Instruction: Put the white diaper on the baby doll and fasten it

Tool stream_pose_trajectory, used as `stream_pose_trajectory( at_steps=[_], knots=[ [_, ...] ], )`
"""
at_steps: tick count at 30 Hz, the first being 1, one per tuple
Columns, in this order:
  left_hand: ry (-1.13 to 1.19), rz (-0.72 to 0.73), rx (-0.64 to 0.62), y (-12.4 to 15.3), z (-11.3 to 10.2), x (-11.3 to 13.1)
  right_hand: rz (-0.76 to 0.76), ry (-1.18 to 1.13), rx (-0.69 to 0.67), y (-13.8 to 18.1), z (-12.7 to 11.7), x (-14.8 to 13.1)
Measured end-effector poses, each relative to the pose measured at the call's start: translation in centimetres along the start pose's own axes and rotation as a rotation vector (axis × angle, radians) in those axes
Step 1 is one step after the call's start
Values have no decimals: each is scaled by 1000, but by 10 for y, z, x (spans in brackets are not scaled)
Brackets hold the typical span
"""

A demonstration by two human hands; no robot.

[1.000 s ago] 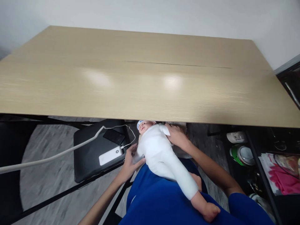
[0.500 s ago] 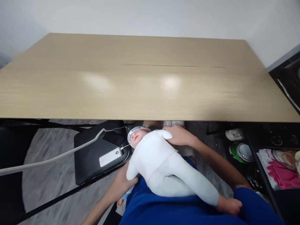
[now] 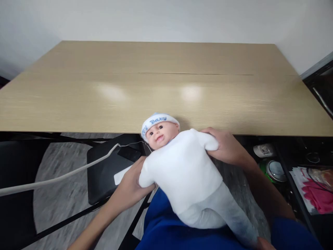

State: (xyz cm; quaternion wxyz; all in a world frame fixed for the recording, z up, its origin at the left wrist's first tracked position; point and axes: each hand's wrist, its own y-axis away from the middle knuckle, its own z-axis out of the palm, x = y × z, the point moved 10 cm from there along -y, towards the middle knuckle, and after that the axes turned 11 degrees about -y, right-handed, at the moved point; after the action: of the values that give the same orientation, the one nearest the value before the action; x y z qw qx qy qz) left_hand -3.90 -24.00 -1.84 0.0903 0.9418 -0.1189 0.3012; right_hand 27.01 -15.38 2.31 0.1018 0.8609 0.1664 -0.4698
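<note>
A baby doll point(image 3: 183, 172) in a white suit and a white cap with blue letters is held over my lap, its head level with the front edge of the wooden table point(image 3: 161, 86). My left hand point(image 3: 130, 187) grips the doll's side under one arm. My right hand point(image 3: 226, 147) clasps the doll's other shoulder and arm. My legs in blue trousers point(image 3: 166, 229) lie beneath the doll.
A black chair seat point(image 3: 104, 173) to the left carries a white power bank point(image 3: 120, 176), a dark phone point(image 3: 129, 153) and a white cable point(image 3: 59, 177). A shelf at right holds a green and white pot point(image 3: 273, 170), a cup point(image 3: 264, 150) and a pink packet point(image 3: 316, 194).
Both hands have lifted the doll up from under the table; its head now shows above the table's front edge and its body sits more upright.
</note>
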Motion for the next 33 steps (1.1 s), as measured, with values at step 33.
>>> stream_pose_trajectory(
  at_steps=[33],
  knots=[
    [-360, -76, 299, -308, -102, -49, 90, 429, 401, -134, -135, 139]
  ],
)
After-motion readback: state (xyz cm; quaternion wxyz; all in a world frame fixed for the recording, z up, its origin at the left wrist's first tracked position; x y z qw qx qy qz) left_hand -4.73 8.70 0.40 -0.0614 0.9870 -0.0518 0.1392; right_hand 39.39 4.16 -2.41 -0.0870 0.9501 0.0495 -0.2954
